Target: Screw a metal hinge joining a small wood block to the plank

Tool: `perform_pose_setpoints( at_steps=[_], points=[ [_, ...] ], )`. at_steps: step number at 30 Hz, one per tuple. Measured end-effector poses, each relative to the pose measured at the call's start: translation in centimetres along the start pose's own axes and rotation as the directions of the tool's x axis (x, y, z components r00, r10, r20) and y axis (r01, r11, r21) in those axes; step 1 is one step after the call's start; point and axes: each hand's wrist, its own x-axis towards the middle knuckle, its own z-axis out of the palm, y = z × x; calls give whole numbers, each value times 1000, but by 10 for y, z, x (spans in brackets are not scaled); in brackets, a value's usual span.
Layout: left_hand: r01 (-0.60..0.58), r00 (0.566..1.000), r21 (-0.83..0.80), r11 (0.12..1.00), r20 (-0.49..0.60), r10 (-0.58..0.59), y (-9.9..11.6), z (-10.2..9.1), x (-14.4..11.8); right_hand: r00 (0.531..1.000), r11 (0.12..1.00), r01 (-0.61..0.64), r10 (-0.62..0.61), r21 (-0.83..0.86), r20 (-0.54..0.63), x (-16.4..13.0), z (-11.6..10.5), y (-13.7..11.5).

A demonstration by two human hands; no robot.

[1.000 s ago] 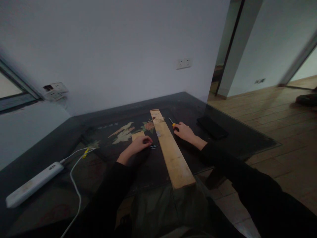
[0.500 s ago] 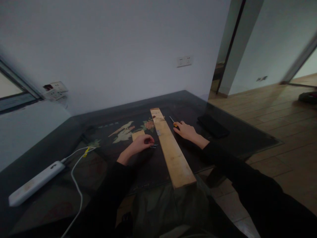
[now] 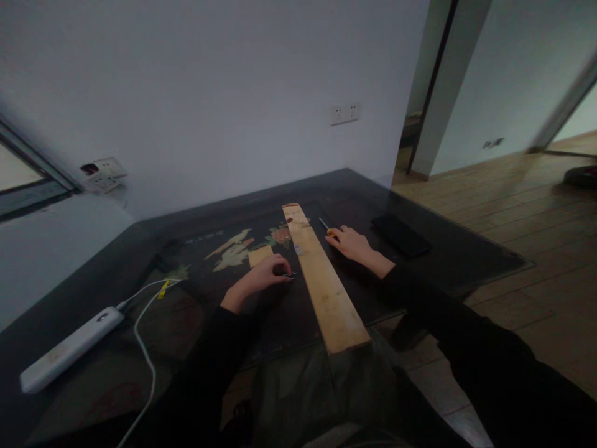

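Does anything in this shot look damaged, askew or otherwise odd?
Yes, by the window at far left, the wall sockets look damaged: a dark gap shows beside them. The wooden board has a dark blemish near its far end, and its near end juts past the table edge.

left hand (image 3: 265, 274): curled inward | right hand (image 3: 351, 244): closed, palm down

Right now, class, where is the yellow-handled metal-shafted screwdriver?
In the head view, the screwdriver is in the right hand, just right of the long, pale wooden plank.
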Motion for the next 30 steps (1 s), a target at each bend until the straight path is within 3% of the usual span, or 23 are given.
perform_pose_setpoints(
  at_steps=[7, 12, 24, 30],
  points=[
    [91, 995, 2, 996, -47, -91, -5, -6, -1, 1000, 1000, -4, 5, 11, -19, 0, 2, 4],
    [179, 983, -3, 984, 32, -179, -7, -6, -3, 1000, 1000, -2, 2, 9, -29, -1, 1, 5],
    [142, 990, -12, 990, 7, -142, -10, -3, -2, 1000, 999, -11, 11, 31, -2, 6, 1, 8],
    [159, 987, -29, 987, -8, -159, -11, -6, -1, 987, 994, 90, -81, 64, -137, 5, -1, 5]
  ],
)
